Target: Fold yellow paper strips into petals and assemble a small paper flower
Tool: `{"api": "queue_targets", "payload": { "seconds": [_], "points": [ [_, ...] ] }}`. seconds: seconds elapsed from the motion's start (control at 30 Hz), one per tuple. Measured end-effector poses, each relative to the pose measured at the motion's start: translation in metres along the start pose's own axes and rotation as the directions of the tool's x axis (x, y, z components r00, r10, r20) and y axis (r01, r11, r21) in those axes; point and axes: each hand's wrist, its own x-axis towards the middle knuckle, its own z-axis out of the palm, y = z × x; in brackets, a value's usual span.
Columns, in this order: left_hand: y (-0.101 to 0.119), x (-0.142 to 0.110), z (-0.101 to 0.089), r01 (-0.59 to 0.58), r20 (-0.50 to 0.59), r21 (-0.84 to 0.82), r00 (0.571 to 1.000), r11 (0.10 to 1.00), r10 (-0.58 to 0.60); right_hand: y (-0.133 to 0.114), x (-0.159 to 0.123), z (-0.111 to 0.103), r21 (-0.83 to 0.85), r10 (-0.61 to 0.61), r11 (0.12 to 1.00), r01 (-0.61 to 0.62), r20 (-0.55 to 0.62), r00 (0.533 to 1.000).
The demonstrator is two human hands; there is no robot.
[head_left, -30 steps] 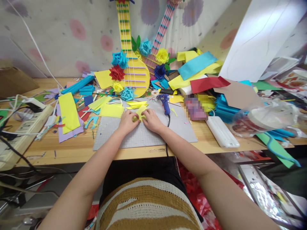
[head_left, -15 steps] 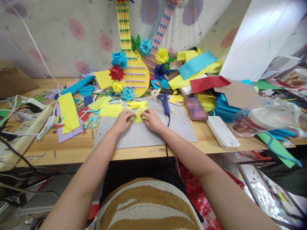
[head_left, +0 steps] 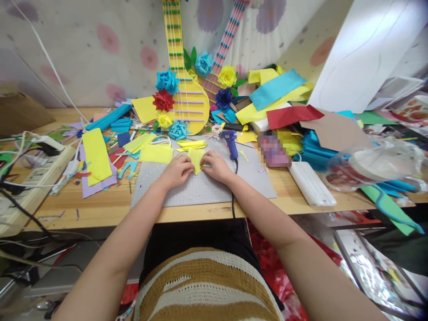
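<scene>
The left hand [head_left: 181, 170] and right hand [head_left: 216, 166] pinch opposite sides of a yellow sheet [head_left: 196, 159]; uneven pulling could crease or tear it.

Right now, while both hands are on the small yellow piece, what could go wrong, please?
1. The blue glue gun lies near the right hand, and its black cord passes under that arm; a sideways sweep might drag it.
2. The small yellow piece looks thin; it could crease if the left hand and right hand pull unevenly.
</scene>
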Motion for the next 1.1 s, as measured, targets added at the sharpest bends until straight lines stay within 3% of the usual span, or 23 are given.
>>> {"api": "queue_targets", "payload": {
  "seconds": [0.23, 0.37, 0.57, 0.8, 1.1],
  "points": [
    [-0.009, 0.000, 0.010, 0.224, -0.039, -0.268, 0.969, 0.937, -0.243, -0.008, 0.001, 0.000, 0.065, -0.030, 0.998, 0.021, 0.135, 0.990],
    [-0.013, 0.003, 0.015, 0.258, -0.008, -0.321, 0.961, 0.911, -0.275, -0.014, 0.001, -0.003, 0.049, 0.008, 0.999, -0.016, 0.148, 0.989],
    [-0.013, 0.006, 0.018, 0.244, -0.036, -0.267, 0.964, 0.932, -0.263, -0.018, 0.001, -0.004, 0.047, 0.020, 0.998, -0.028, 0.158, 0.987],
    [-0.003, 0.008, 0.014, 0.224, -0.024, -0.084, 0.974, 0.971, -0.227, -0.016, 0.000, -0.001, 0.050, 0.014, 0.999, -0.021, 0.138, 0.990],
    [-0.005, 0.007, 0.013, 0.114, -0.039, 0.018, 0.993, 0.993, -0.113, -0.013, 0.002, 0.000, 0.092, 0.011, 0.995, -0.023, 0.134, 0.991]
  ]
}}
